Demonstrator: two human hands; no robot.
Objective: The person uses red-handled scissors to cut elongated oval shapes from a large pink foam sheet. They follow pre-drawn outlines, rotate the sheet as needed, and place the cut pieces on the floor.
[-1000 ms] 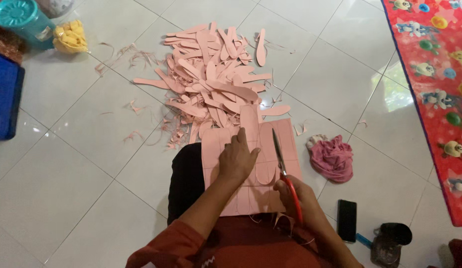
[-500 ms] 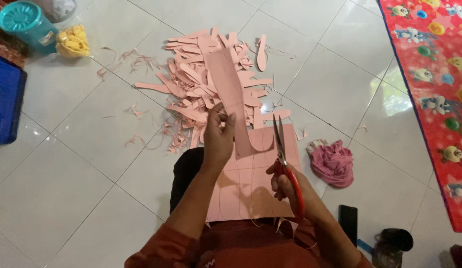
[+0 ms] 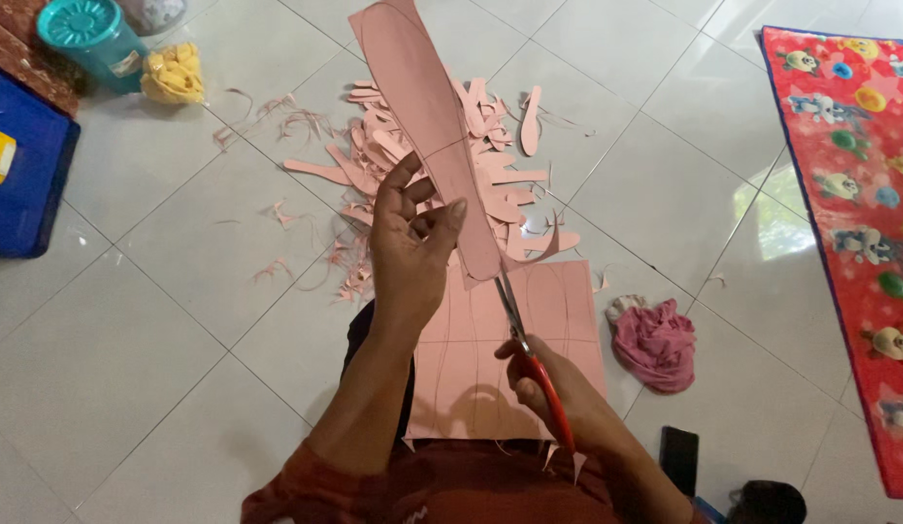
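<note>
My left hand (image 3: 415, 243) is raised above my lap and pinches a long pink sole-shaped foam cut-out (image 3: 427, 116) that stands up and away from me. My right hand (image 3: 548, 383) grips red-handled scissors (image 3: 529, 354), whose blade tips meet the lower end of the cut-out. Under both hands a pink foam sheet (image 3: 558, 330) with drawn outlines lies across my lap. Beyond it a pile of pink foam offcuts (image 3: 374, 160) is spread over the white tile floor.
A crumpled pink cloth (image 3: 655, 340) lies right of the sheet, a black phone (image 3: 678, 459) near my right arm. A red patterned mat (image 3: 854, 194) runs along the right edge. At the far left are a blue crate (image 3: 24, 170), a teal container (image 3: 87, 34) and a yellow bundle (image 3: 172, 75).
My left hand has lifted the long cut-out off the sheet and raised it upright. The scissors have moved up toward its lower end.
</note>
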